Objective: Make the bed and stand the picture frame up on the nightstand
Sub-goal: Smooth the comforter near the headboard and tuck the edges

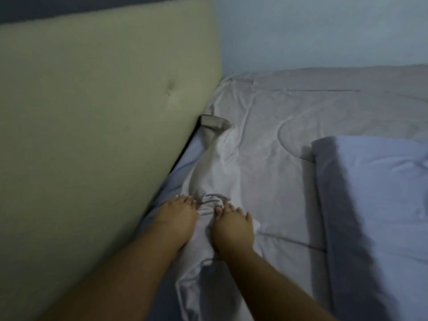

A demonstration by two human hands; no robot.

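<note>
The big green headboard [97, 126] stands on the left. Beside it, the left hand [178, 218] and the right hand [234, 225] press on the bunched sheet [217, 172], fingers grasping its folds. The bed is being made. Next, pull the sheet flat. A blue pillow [379, 181] lies right. No picture frame or nightstand shows.

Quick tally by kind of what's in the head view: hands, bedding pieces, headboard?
Hands: 2, left hand and right hand, both on the bunched pale sheet
Bedding: 3, pale sheet, grey comforter, blue blanket
Headboard: 1
Total: 6
</note>
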